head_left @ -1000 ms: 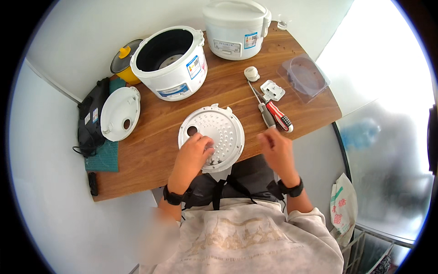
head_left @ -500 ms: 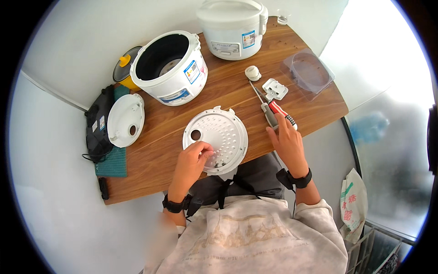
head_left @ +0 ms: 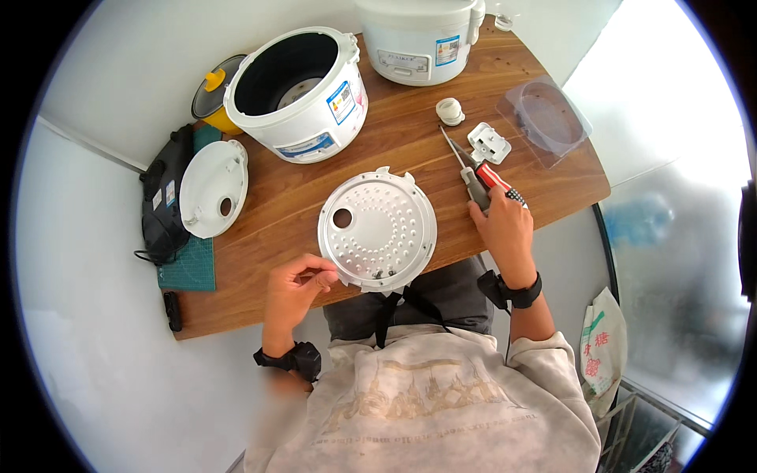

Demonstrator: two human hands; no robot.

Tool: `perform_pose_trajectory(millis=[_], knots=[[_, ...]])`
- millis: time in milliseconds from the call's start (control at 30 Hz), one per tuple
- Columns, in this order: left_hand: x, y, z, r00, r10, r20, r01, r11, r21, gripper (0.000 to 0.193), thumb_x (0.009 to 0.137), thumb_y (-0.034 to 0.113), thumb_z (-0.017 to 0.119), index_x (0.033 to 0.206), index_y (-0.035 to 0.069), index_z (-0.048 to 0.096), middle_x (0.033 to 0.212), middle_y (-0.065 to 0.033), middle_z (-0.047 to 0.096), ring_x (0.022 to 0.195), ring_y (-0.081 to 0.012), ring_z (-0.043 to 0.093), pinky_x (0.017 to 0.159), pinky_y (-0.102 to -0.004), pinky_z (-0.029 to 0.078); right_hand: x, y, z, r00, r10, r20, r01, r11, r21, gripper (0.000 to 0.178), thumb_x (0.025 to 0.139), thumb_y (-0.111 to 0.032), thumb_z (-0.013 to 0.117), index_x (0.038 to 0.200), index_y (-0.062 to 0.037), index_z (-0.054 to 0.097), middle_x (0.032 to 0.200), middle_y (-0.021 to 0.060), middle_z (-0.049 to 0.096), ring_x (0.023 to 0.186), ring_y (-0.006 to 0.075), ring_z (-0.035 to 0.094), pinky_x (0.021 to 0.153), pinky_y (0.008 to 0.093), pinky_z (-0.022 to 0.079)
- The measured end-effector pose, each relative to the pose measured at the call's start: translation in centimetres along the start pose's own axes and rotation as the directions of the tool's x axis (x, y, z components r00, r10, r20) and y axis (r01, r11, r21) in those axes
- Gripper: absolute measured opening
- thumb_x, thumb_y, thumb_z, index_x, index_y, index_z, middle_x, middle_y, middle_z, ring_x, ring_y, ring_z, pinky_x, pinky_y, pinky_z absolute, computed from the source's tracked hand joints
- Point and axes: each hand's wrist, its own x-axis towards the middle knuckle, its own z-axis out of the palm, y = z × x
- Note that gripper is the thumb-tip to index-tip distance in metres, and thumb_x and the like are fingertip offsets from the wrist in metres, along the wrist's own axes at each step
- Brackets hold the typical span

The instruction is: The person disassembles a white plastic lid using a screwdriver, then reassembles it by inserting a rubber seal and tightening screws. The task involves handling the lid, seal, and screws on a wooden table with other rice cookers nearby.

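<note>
A round silvery dimpled metal plate [head_left: 380, 206], with a hole near its upper left, lies at the table's front edge. A few small dark screws [head_left: 383, 274] rest on its near part. My left hand [head_left: 298, 290] is closed in a pinch, thumb and index tips meeting at the plate's lower left rim. My right hand [head_left: 506, 236] is closed around the grey handle of a screwdriver [head_left: 476, 188]. Beside it lies a tool with a red, white and black handle [head_left: 490, 175], partly covered by the fingers. Beyond sits a small white plastic part [head_left: 489, 143].
At the back stand an open white rice cooker body [head_left: 315, 118] and a closed rice cooker [head_left: 414, 43]. A white lid shell [head_left: 213, 189] leans by a black bag [head_left: 167, 197] on a green mat [head_left: 189, 264]. Right: white round part [head_left: 450, 112], clear plastic tray [head_left: 544, 118].
My left hand has moved from over the plate to its lower left rim. My right hand has closed on the screwdriver handle. The whole view has shifted slightly.
</note>
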Motion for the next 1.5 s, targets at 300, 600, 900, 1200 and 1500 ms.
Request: perform_pose_trajectory(millis=[300,600,900,1200,1500], knots=[[-0.4,-1.0,-2.1,0.992,0.017,-0.124,-0.038,0.985,-0.170,0.014,0.086,0.006,0.079,0.096,-0.001,0.071,0.088,-0.0065,0.070,0.073,-0.0111,0.065,0.062,-0.0241,0.054,-1.5,0.4,-3.5,0.946,0.184,-0.266,-0.029,0.867,0.498,0.021,0.093,-0.018,0.067,0.097,-0.0006,0.056,0.070,0.0115,0.067,0.055,0.0190,0.060,0.056,0.0317,0.048],[0.3,-1.1,0.2,0.992,-0.019,-0.129,-0.016,0.964,-0.264,0.019,0.085,0.013,0.080,0.096,0.002,0.069,0.086,-0.0057,0.068,0.075,-0.0114,0.064,0.061,-0.0236,0.054,-3.5,1.2,-7.2,0.949,0.301,-0.090,0.025,0.213,0.977,0.018,0.104,-0.021,0.041,0.106,-0.0031,0.043,0.098,0.0247,0.070,0.090,0.0302,0.073,0.070,0.0370,0.060],[0.7,-1.1,1.5,0.999,0.021,0.033,0.002,0.816,-0.577,0.018,0.082,0.000,0.079,0.096,0.001,0.068,0.094,-0.0111,0.072,0.083,-0.0143,0.069,0.068,-0.0265,0.058,-4.9,-4.2,-7.5,1.000,0.004,-0.014,0.014,0.065,0.998,0.021,0.104,-0.023,0.042,0.109,-0.0026,0.040,0.101,0.0276,0.071,0.089,0.0242,0.070,0.086,0.0323,0.053],[0.4,-0.9,1.3,0.995,0.025,0.101,0.040,0.804,-0.594,0.022,0.080,0.003,0.082,0.093,0.004,0.064,0.097,-0.0114,0.072,0.084,-0.0157,0.071,0.071,-0.0274,0.062,-5.1,-5.3,-7.3,1.000,-0.022,0.022,-0.020,0.084,0.996,0.025,0.106,-0.027,0.043,0.110,-0.0032,0.040,0.102,0.0265,0.071,0.088,0.0210,0.069,0.084,0.0312,0.053],[0.4,-1.0,1.1,0.989,0.025,0.143,0.067,0.796,-0.602,0.020,0.083,-0.002,0.079,0.093,0.005,0.063,0.100,-0.0112,0.071,0.088,-0.0189,0.073,0.072,-0.0284,0.063,-5.2,-5.3,-7.2,0.996,-0.083,-0.021,0.033,0.145,0.989,0.029,0.107,-0.032,0.045,0.111,-0.0035,0.040,0.101,0.0256,0.071,0.086,0.0202,0.069,0.082,0.0310,0.054]])
